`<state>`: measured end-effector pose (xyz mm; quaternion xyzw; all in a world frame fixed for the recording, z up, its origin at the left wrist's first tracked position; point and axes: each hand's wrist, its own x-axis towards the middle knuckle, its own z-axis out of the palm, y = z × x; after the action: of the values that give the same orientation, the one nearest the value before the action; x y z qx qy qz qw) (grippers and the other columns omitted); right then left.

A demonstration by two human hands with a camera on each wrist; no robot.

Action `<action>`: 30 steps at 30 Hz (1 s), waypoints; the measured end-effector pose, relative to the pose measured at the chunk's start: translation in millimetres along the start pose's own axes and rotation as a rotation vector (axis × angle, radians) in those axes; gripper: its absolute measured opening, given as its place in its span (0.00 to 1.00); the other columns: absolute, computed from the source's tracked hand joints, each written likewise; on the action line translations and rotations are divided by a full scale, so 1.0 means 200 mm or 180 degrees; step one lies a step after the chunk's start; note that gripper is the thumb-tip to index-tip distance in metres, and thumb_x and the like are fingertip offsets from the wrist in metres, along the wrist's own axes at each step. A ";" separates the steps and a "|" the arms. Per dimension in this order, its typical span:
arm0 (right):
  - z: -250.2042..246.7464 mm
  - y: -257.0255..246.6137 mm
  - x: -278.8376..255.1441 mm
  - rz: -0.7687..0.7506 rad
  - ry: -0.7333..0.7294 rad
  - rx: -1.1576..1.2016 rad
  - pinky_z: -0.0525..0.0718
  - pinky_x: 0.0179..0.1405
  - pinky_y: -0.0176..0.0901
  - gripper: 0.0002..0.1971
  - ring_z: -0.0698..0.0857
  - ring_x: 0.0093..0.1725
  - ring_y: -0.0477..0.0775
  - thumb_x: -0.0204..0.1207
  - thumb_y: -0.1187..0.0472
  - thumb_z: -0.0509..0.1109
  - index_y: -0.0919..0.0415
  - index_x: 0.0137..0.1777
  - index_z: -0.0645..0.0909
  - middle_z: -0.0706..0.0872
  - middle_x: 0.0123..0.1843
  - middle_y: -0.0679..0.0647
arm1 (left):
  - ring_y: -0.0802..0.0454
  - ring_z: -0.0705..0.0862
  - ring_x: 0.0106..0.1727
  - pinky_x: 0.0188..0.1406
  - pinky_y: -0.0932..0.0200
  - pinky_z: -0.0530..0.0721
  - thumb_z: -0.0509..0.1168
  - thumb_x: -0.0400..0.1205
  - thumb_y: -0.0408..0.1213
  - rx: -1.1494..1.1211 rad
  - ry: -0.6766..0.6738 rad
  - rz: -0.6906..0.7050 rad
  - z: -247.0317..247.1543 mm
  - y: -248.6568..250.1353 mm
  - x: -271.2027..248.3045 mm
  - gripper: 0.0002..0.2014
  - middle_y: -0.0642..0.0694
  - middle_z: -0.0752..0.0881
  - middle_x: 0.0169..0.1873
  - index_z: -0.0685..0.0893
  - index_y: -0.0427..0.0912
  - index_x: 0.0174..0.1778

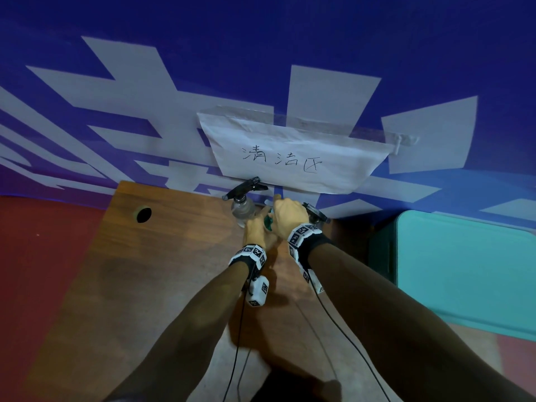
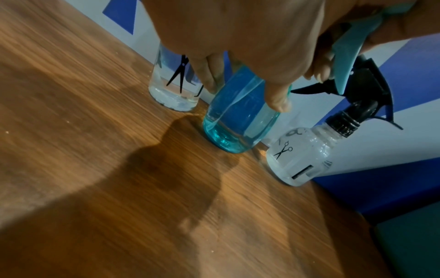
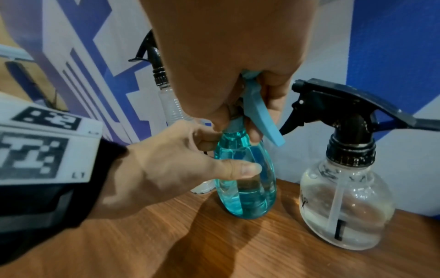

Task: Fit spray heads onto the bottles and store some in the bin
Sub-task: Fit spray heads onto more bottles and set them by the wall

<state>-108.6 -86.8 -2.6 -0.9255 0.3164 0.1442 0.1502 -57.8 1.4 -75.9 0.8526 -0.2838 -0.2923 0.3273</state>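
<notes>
A teal translucent bottle (image 3: pixel 245 184) (image 2: pixel 238 120) stands on the wooden table (image 1: pixel 150 285) near the wall. My left hand (image 3: pixel 181 161) (image 1: pixel 256 227) grips its body, thumb across the front. My right hand (image 3: pixel 228 75) (image 1: pixel 290 217) grips the light blue spray head (image 3: pixel 262 116) (image 2: pixel 350 56) at the bottle's neck. A clear bottle with a black spray head (image 3: pixel 345 197) (image 2: pixel 302 159) stands just right of it. Another clear bottle with a black head (image 1: pixel 243 207) (image 2: pixel 173 88) stands behind on the left.
A teal bin with its lid on (image 1: pixel 464 274) sits right of the table. A paper sign (image 1: pixel 293 158) is taped to the blue and white wall. The table has a round cable hole (image 1: pixel 143 214). Cables hang from both wrists.
</notes>
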 end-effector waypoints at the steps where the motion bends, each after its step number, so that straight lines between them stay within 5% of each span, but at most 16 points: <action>1: 0.00 0.00 0.00 0.0029 -0.0003 0.0015 0.84 0.52 0.54 0.22 0.86 0.60 0.68 0.80 0.58 0.70 0.67 0.69 0.71 0.87 0.59 0.63 | 0.37 0.88 0.53 0.59 0.46 0.87 0.70 0.76 0.37 0.0059 -0.0022 -0.0067 -0.01 0.01 0.00 0.22 0.40 0.88 0.46 0.84 0.40 0.68; 3: 0.01 0.00 0.01 0.0051 -0.0012 0.0072 0.84 0.51 0.55 0.22 0.86 0.60 0.68 0.80 0.57 0.69 0.66 0.69 0.71 0.87 0.58 0.63 | 0.36 0.88 0.56 0.61 0.46 0.86 0.72 0.78 0.35 0.0092 -0.0030 -0.0113 -0.01 -0.01 -0.01 0.20 0.38 0.89 0.51 0.84 0.40 0.67; 6: 0.01 0.02 0.02 0.0019 -0.0038 0.0168 0.84 0.49 0.57 0.21 0.86 0.60 0.71 0.82 0.58 0.68 0.68 0.70 0.70 0.86 0.58 0.65 | 0.47 0.88 0.46 0.50 0.58 0.85 0.75 0.74 0.35 -0.0025 0.0071 -0.0023 0.00 -0.02 -0.01 0.23 0.50 0.88 0.42 0.85 0.48 0.67; 9: 0.02 0.03 0.04 0.0016 -0.0027 0.0208 0.84 0.51 0.57 0.21 0.85 0.60 0.71 0.82 0.59 0.69 0.69 0.69 0.71 0.86 0.59 0.67 | 0.51 0.85 0.45 0.48 0.64 0.78 0.75 0.74 0.32 0.0005 0.0060 0.0040 -0.03 0.00 -0.01 0.25 0.49 0.89 0.45 0.85 0.46 0.68; 12: 0.01 0.01 0.04 0.0036 -0.0003 0.0200 0.84 0.52 0.56 0.20 0.85 0.61 0.70 0.83 0.58 0.69 0.69 0.69 0.72 0.86 0.60 0.65 | 0.47 0.86 0.47 0.49 0.58 0.82 0.75 0.76 0.33 0.0151 0.0032 0.0004 -0.03 -0.01 0.00 0.21 0.43 0.91 0.49 0.85 0.44 0.66; 16: 0.02 0.00 0.02 0.0139 0.0051 0.0215 0.84 0.51 0.55 0.19 0.86 0.60 0.70 0.81 0.58 0.69 0.68 0.66 0.74 0.86 0.58 0.65 | 0.42 0.89 0.42 0.46 0.49 0.90 0.72 0.75 0.37 0.0193 0.0019 0.0094 0.01 -0.04 0.01 0.17 0.46 0.90 0.41 0.83 0.50 0.61; 20: 0.02 -0.01 0.03 0.0189 0.0113 0.0351 0.84 0.53 0.56 0.17 0.85 0.59 0.70 0.79 0.58 0.70 0.67 0.63 0.76 0.86 0.57 0.66 | 0.41 0.89 0.44 0.47 0.51 0.88 0.70 0.75 0.36 0.0221 0.0052 0.0204 0.02 -0.07 0.03 0.17 0.44 0.91 0.43 0.84 0.48 0.60; 26: 0.02 0.02 0.04 0.0176 0.0005 0.0368 0.85 0.52 0.58 0.19 0.86 0.58 0.71 0.81 0.58 0.70 0.67 0.66 0.73 0.86 0.58 0.67 | 0.43 0.89 0.53 0.59 0.48 0.88 0.76 0.73 0.31 0.0022 -0.0012 -0.0006 0.02 -0.08 0.05 0.29 0.41 0.92 0.52 0.83 0.46 0.72; 30: -0.02 0.04 0.01 0.0135 -0.0102 0.0542 0.86 0.50 0.55 0.22 0.87 0.57 0.69 0.80 0.55 0.70 0.63 0.70 0.72 0.86 0.58 0.63 | 0.43 0.90 0.52 0.56 0.48 0.89 0.78 0.72 0.35 0.0133 -0.0133 -0.0075 0.02 -0.08 0.09 0.33 0.42 0.92 0.51 0.81 0.47 0.75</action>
<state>-111.0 -95.6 -1.8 -0.9000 0.3446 0.1348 0.2303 -44.1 -3.1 -96.1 0.8562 -0.2867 -0.3079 0.2999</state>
